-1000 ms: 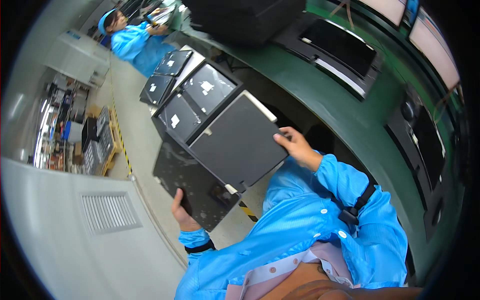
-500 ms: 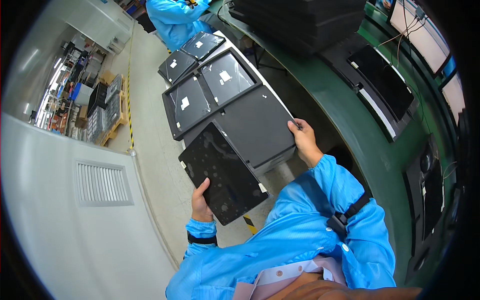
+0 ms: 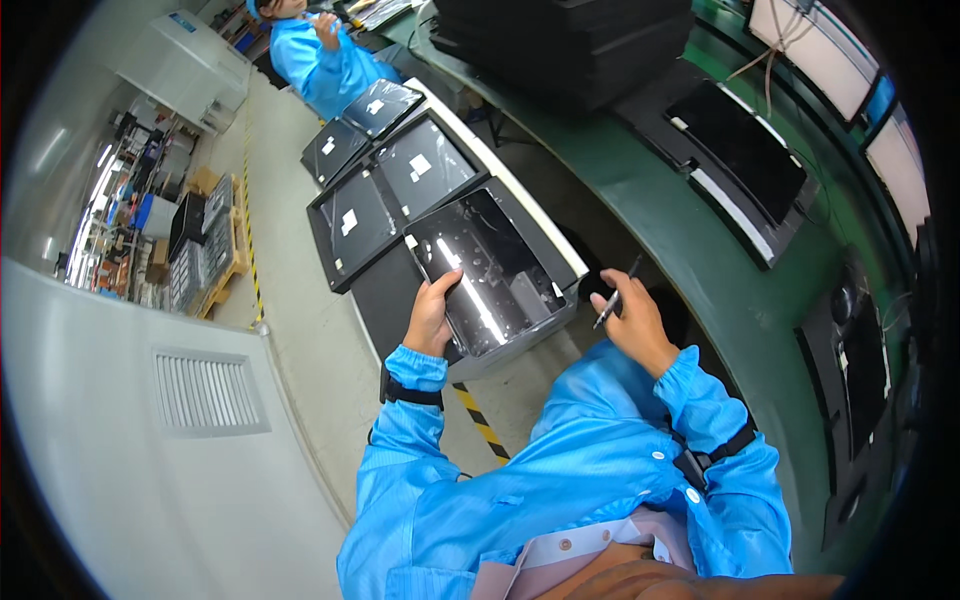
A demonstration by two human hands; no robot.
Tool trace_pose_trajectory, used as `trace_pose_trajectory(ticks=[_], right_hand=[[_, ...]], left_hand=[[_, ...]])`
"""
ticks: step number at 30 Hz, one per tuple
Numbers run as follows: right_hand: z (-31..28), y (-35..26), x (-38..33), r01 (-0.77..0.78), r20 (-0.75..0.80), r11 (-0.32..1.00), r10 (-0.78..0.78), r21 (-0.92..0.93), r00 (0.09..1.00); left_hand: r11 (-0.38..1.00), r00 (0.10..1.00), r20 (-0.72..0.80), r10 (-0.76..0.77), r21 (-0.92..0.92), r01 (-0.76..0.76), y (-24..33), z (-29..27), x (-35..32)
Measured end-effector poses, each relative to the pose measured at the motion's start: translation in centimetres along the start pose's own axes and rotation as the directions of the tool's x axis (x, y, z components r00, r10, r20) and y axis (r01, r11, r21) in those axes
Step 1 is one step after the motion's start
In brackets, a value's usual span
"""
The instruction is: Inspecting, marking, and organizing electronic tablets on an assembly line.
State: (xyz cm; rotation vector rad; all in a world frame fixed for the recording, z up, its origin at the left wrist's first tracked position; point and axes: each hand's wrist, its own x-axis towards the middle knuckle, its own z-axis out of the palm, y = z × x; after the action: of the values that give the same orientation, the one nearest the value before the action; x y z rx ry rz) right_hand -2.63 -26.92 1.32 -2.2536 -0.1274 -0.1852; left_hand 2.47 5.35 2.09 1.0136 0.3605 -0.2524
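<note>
My left hand (image 3: 431,316) grips the left edge of a glossy black screen panel (image 3: 510,240), thumb on top. Its covering film is bubbled, a bright reflection runs down it, and small pale tabs stick out at its edges. The panel is over a black foam sheet (image 3: 385,305) at the near end of a white-edged table; whether it touches the foam I cannot tell. To the right of the panel, my right hand (image 3: 640,328) is closed around a slim dark pen (image 3: 604,317), apart from the panel.
Beyond the panel, a black foam tray (image 3: 322,240) holds film-wrapped screens with white labels; more wrapped screens (image 3: 335,150) lie farther back. On the right, a green workbench (image 3: 600,170) carries stacked black foam (image 3: 570,50), a screen on a stand (image 3: 745,150) and monitors. A co-worker in blue (image 3: 315,60) is at the far end.
The panel has moved away from me and right, over the foam sheet, with my left hand. My right hand has left the foam's corner and come back nearer me, pen now plainly visible.
</note>
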Motion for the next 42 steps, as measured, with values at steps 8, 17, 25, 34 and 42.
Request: trace_pose_trajectory(ticks=[8, 17, 25, 34, 42], right_hand=[[-4.1, -1.4, -3.0, 0.126, 0.175, 0.973, -0.161, 0.193, 0.971], [-1.3, -3.0, -1.5, -0.008, 0.133, 0.918, -0.048, 0.397, 0.99], [0.5, 2.4, 2.3, 0.003, -0.022, 0.983, 0.001, 0.185, 1.0], [3.1, 2.5, 2.3, 0.422, 0.054, 0.906, -0.423, 0.03, 0.905], [3.0, 1.7, 3.4, 0.239, 0.098, 0.968, -0.23, -0.083, 0.968]], left_hand=[[0.926, 0.994, -0.059, 0.097, 0.37, -0.068, 5.2, 3.8, -2.3], [-0.289, 0.923, 0.222, 0.314, 0.948, -0.13, -2.1, 6.1, 1.1], [-0.216, 0.76, 0.472, 0.446, 0.881, -0.421, -5.1, 1.4, 3.5], [-0.065, 0.705, 0.468, 0.533, 0.853, -0.517, -5.0, 1.0, 3.5], [-0.198, 0.678, 0.368, 0.636, 0.927, -0.318, -6.2, 1.4, 5.0]])
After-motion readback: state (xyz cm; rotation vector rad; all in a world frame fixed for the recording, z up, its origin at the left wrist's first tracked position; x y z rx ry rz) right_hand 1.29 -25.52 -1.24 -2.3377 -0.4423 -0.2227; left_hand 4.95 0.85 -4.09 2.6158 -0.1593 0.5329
